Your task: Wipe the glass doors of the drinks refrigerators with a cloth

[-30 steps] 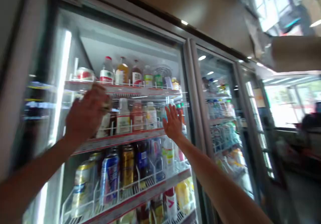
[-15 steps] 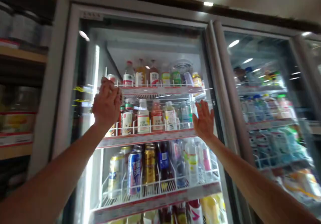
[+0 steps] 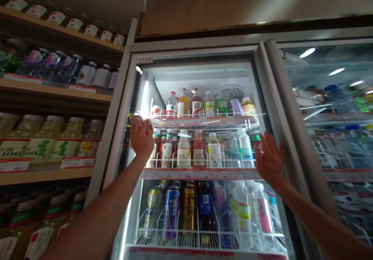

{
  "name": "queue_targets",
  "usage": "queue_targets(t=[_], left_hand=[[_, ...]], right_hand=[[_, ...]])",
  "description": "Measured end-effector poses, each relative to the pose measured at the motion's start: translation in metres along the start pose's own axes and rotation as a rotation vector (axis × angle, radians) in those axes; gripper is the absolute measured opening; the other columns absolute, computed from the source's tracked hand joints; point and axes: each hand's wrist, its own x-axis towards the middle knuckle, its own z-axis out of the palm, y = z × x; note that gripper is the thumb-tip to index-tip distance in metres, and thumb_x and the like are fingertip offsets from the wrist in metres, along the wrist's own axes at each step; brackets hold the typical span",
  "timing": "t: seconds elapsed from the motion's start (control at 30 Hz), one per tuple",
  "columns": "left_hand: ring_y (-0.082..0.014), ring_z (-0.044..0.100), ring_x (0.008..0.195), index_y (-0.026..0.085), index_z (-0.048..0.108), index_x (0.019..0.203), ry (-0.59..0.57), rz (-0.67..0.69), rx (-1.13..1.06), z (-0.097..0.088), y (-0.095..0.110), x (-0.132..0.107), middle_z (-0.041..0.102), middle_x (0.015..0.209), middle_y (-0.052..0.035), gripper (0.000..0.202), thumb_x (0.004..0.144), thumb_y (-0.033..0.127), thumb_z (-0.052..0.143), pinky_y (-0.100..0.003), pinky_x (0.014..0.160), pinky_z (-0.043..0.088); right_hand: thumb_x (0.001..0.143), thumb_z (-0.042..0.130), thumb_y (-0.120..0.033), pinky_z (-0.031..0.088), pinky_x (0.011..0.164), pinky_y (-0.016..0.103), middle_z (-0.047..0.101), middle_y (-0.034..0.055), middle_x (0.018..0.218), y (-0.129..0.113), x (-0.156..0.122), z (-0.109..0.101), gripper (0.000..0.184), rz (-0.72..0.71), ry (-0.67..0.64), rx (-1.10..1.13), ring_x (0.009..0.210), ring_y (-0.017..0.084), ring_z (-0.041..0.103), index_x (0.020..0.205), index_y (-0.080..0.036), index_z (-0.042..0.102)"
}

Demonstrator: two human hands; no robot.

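Observation:
I face a glass-door drinks fridge (image 3: 264, 77). My left hand (image 3: 142, 136) is raised at the left end of the second shelf (image 3: 201, 173), beside a row of small bottles (image 3: 183, 151). Its fingers are curled, and I cannot see whether they hold anything. My right hand (image 3: 269, 161) lies flat with spread fingers on the glass near the door's right edge, at second-shelf height. The top shelf carries juice bottles (image 3: 184, 104) and a red and white can (image 3: 155, 110). Tall cans (image 3: 171, 211) and clear bottles (image 3: 241, 213) fill the third shelf.
Wooden wall shelves (image 3: 49, 172) on the left carry rows of pale yellow drink bottles (image 3: 43, 139) and dark bottles (image 3: 58, 64). A second glass-door fridge (image 3: 335, 136) with water bottles stands on the right. A brown ceiling panel (image 3: 233, 4) runs above.
The view has swung left, so the wall shelves have come in and the fridges have shifted right. Both hands have stayed raised at the fridge front, the right one flat on the glass.

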Motion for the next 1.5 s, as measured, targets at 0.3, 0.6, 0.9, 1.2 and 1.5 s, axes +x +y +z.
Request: queue_targets(t=[0.3, 0.6, 0.9, 1.2, 1.5], left_hand=[[-0.0241, 0.036, 0.133, 0.028, 0.059, 0.118, -0.14, 0.381, -0.131, 0.065, 0.174, -0.033, 0.043, 0.141, -0.007, 0.032, 0.09, 0.031, 0.044, -0.045, 0.103, 0.037], [-0.029, 0.034, 0.133, 0.017, 0.058, 0.119, -0.01, -0.052, -0.068, 0.051, 0.124, 0.02, 0.04, 0.142, -0.0129, 0.034, 0.089, 0.023, 0.043, -0.051, 0.105, 0.035], [-0.0233, 0.044, 0.127, 0.025, 0.061, 0.112, -0.057, 0.525, -0.2, 0.085, 0.237, -0.053, 0.052, 0.133, -0.0063, 0.028, 0.09, 0.031, 0.044, -0.042, 0.098, 0.043], [-0.0273, 0.035, 0.133, 0.02, 0.056, 0.122, -0.008, 0.153, -0.094, 0.059, 0.165, -0.034, 0.043, 0.14, -0.0111, 0.035, 0.089, 0.024, 0.045, -0.049, 0.102, 0.039], [-0.0223, 0.039, 0.131, 0.023, 0.055, 0.123, -0.047, 0.414, -0.14, 0.038, 0.106, -0.074, 0.048, 0.137, -0.008, 0.035, 0.091, 0.027, 0.042, -0.043, 0.103, 0.04]], right_hand=[[0.092, 0.026, -0.034, 0.026, 0.109, 0.045, 0.048, 0.0102, 0.136, 0.006, -0.006, 0.0, 0.049, -0.007, 0.045, 0.111, 0.131, 0.022, 0.039, 0.136, -0.018, 0.039], [0.093, 0.024, -0.034, 0.025, 0.109, 0.047, 0.039, 0.0117, 0.142, 0.002, -0.004, -0.002, 0.052, 0.012, 0.049, 0.136, 0.135, 0.022, 0.033, 0.142, -0.018, 0.026], [0.093, 0.023, -0.036, 0.026, 0.108, 0.048, 0.039, 0.0125, 0.142, 0.009, -0.005, 0.0, 0.052, 0.03, 0.037, 0.173, 0.133, 0.022, 0.035, 0.143, -0.019, 0.024], [0.094, 0.026, -0.035, 0.022, 0.109, 0.048, 0.039, 0.0125, 0.142, 0.001, -0.002, 0.0, 0.053, -0.048, 0.033, 0.076, 0.134, 0.022, 0.033, 0.143, -0.018, 0.024], [0.093, 0.027, -0.036, 0.021, 0.109, 0.05, 0.042, 0.0123, 0.141, -0.001, 0.0, -0.003, 0.052, -0.039, -0.027, 0.054, 0.134, 0.024, 0.033, 0.141, -0.017, 0.031]])
